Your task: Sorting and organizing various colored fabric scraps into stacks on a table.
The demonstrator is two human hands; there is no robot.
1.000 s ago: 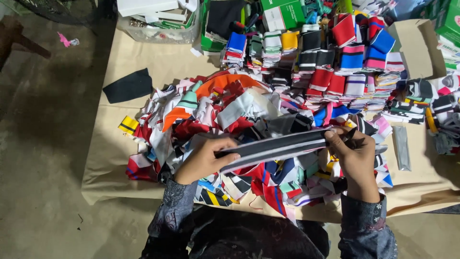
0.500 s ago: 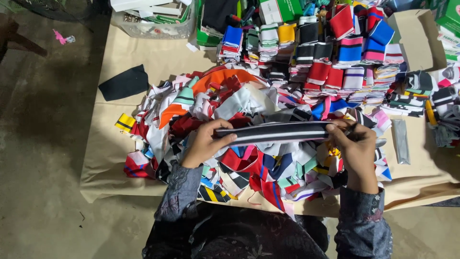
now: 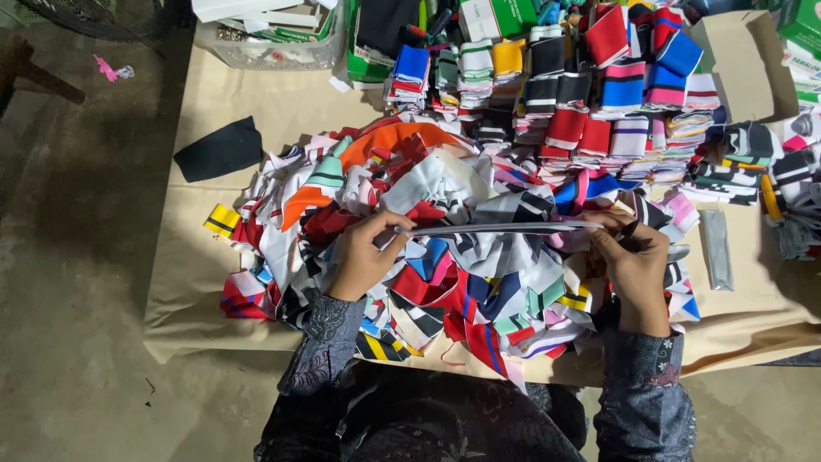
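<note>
Left hand [image 3: 363,257] and right hand [image 3: 634,267] are both up over the heap, each pinching one end of a long grey-and-white striped knit strip [image 3: 496,228], which runs taut and nearly level between them, edge-on to the camera. The left fingers are closed on the strip's left end at about the middle of the pile; the right fingers are curled tight around the other end, and something dark sits in that grip too, though what it is cannot be made out. Both wrists come out of dark patterned sleeves [image 3: 325,342].

Right beneath the strip lies a big loose pile of knit pieces [image 3: 445,282]: red, white, navy, mint and orange, all jumbled, spilling toward the person's lap. A yellow-and-black striped piece [image 3: 221,220] sits at the pile's left fringe. Beyond the pile, at the far side, neat sorted stacks [image 3: 590,103] stand in rows, folded by colour. A lone black piece [image 3: 221,150] lies flat off to the left, well apart from the heap. Everything rests on a tan sheet [image 3: 197,282] spread on the floor. A brown cardboard box [image 3: 740,64] stands at the far right, beside the stacks.
</note>
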